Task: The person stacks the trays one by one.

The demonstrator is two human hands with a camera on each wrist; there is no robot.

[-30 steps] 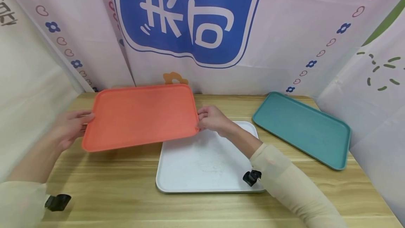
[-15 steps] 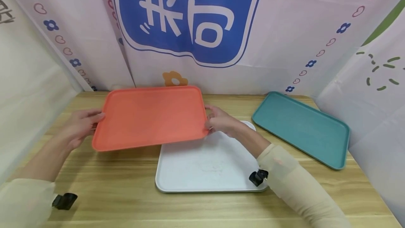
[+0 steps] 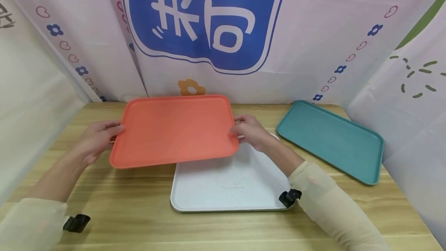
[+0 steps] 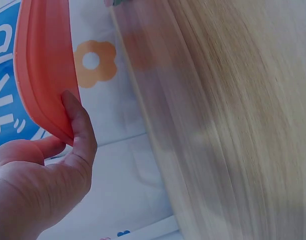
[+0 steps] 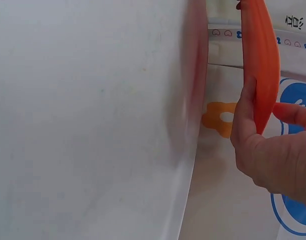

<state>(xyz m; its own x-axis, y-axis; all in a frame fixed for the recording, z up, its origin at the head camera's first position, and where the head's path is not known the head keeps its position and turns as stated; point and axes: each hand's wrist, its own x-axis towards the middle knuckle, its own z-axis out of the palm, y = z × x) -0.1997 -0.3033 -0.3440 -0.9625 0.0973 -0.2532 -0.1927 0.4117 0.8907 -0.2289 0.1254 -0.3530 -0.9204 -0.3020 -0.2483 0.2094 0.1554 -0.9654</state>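
Printed fabric (image 3: 306,22) hangs behind a wood-grain table (image 3: 139,212). From where I stand, the left hand (image 3: 99,138) and right hand (image 3: 252,131) pinch opposite short edges of a coral rectangular tray (image 3: 174,131), raised left of the frame's centre, partly above a white tray (image 3: 230,189); a teal tray (image 3: 331,142) lies mid-right.

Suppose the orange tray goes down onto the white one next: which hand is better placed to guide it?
Probably the right hand: it grips the end of the orange tray held above the white tray. The left hand grips the opposite end, out over the wooden tabletop.
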